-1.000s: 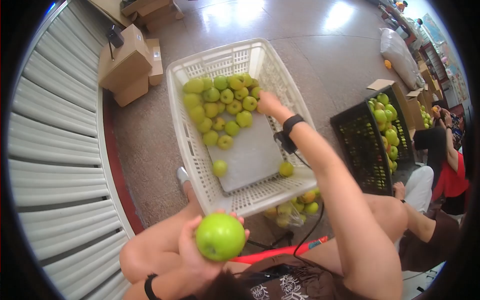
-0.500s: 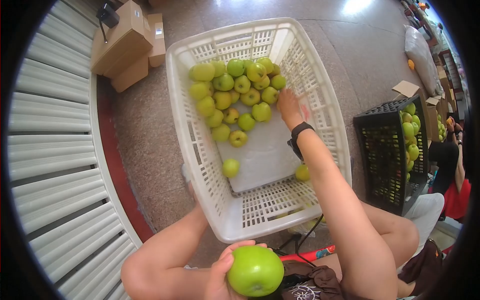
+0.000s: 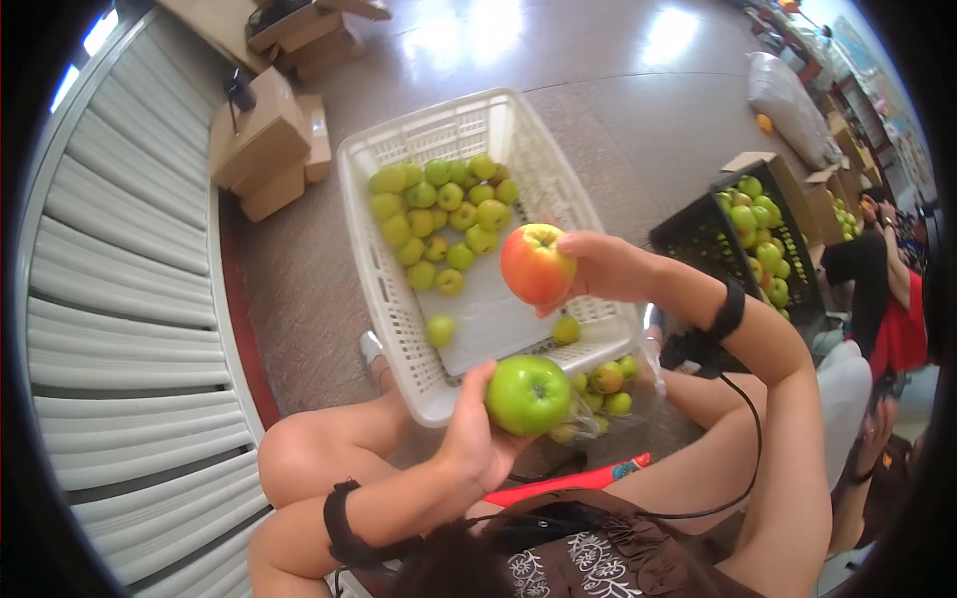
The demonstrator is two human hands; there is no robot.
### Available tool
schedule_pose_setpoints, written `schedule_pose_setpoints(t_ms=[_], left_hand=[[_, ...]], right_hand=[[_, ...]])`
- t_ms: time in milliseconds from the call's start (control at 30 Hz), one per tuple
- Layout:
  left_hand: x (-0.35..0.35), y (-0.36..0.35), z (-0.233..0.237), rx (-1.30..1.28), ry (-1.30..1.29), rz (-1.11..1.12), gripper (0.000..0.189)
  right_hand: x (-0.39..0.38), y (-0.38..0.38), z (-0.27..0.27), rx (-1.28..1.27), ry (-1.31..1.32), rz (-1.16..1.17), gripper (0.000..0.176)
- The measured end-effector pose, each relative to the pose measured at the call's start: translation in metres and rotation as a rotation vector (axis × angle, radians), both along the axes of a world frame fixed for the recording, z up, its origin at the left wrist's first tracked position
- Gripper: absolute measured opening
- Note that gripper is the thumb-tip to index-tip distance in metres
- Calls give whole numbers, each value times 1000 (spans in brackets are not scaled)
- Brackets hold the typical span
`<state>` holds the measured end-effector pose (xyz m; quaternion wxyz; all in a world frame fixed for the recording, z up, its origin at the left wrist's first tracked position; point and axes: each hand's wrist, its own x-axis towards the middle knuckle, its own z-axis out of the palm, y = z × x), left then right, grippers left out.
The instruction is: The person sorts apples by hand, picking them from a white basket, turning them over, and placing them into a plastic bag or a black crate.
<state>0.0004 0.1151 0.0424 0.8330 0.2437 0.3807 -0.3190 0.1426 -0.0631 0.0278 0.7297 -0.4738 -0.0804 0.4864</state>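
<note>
Your left hand (image 3: 477,439) is curled around a green apple (image 3: 527,395), held just past the near rim of the white basket (image 3: 371,261), at its 6 o'clock. Your right hand (image 3: 610,267) grips a red-and-yellow apple (image 3: 536,264) with its fingers closed on it, raised over the basket's near right part. A heap of green apples (image 3: 439,214) fills the basket's far end, and a black crate (image 3: 698,249) stands at 3 o'clock.

Single head-worn fisheye view, facing forward and steeply down; green apple (image 3: 527,395) close, white basket (image 3: 374,269) beyond.
</note>
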Motion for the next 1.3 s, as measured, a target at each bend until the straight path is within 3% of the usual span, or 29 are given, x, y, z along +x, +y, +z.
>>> schedule_pose_setpoints(t_ms=[133, 233, 400, 500, 600, 633, 733, 767, 800, 900, 933, 1000, 1033, 1100, 1133, 1200, 1300], left_hand=[[-2, -14, 22, -83, -98, -155, 47], [-4, -13, 24, -254, -273, -268, 51], [-2, -15, 54, -360, -512, -333, 62], [-1, -15, 75, -410, -516, -378, 66], [-9, -12, 77, -570, -708, -427, 83], [-11, -14, 78, -613, -746, -415, 78], [-21, -27, 88, -679, -872, -154, 65], [-24, -39, 99, -681, -896, 26, 61], [-39, -64, 155, -483, -722, 425, 32], [-50, -65, 147, -151, -795, 533, 38], [-52, -73, 127, -295, -878, 684, 38], [-48, -73, 113, -362, -1079, 692, 38], [-41, -63, 110, -280, -1198, 545, 37], [-42, -62, 102, -242, -1285, 490, 36], [-47, -71, 99, -288, -1256, 585, 35], [-53, -70, 91, -394, -1145, 468, 35], [-15, -27, 91, -545, -863, -151, 64]], right_hand=[[-59, -49, 48, 265, 204, 6, 66], [-103, -77, 70, 304, 182, -96, 73], [-157, -99, 66, 386, 219, -480, 70], [-161, -103, 51, 413, 307, -724, 67], [-159, -105, 54, 375, 329, -750, 66], [-158, -103, 54, 362, 321, -756, 66], [-155, -99, 55, 332, 323, -762, 65], [-154, -98, 56, 334, 338, -764, 64], [-154, -98, 57, 334, 351, -767, 64], [-150, -99, 54, 386, 319, -716, 63], [-150, -98, 55, 370, 321, -727, 62], [-150, -95, 56, 339, 325, -748, 61], [-150, -96, 55, 347, 296, -718, 60], [-149, -96, 50, 367, 241, -651, 59], [-149, -94, 51, 322, 237, -665, 63], [-150, -91, 55, 239, 233, -692, 77], [-149, -92, 61, 265, 98, -591, 69]])
